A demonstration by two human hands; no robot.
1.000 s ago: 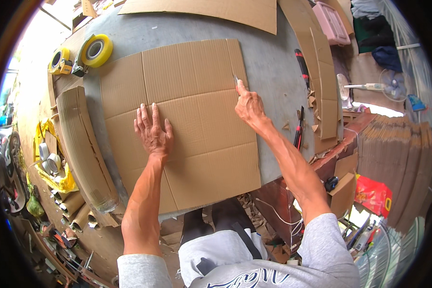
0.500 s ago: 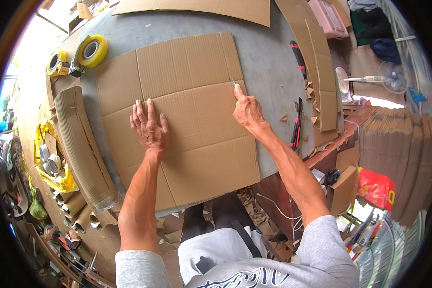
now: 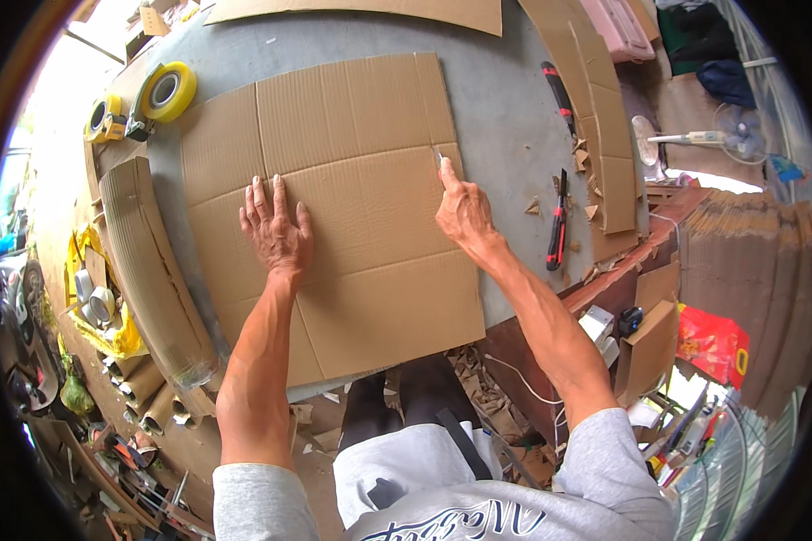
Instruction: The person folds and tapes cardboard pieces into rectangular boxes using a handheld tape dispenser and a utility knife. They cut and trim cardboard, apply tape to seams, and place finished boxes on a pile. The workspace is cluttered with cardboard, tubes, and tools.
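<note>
A creased sheet of brown corrugated cardboard [image 3: 379,216] lies flat on the grey table in front of me. My left hand [image 3: 278,230] rests on it left of the middle, palm down, fingers spread. Near the sheet's right edge, my right hand [image 3: 466,212] is closed round a utility knife [image 3: 442,160], forefinger stretched along it. Most of the knife's handle is hidden in the fist. Its blade points away from me and meets the cardboard close to a crease.
Two red-and-black cutters, one far [image 3: 558,95] and one near [image 3: 558,221], lie right of the sheet by cardboard strips [image 3: 604,135] and scraps. Yellow tape in a dispenser [image 3: 168,92] stands far left. Folded cardboard [image 3: 153,270] lies along the left edge.
The view has shifted slightly. My right hand with the knife has come a little nearer to me along the sheet's right side. The left hand stays flat in place.
</note>
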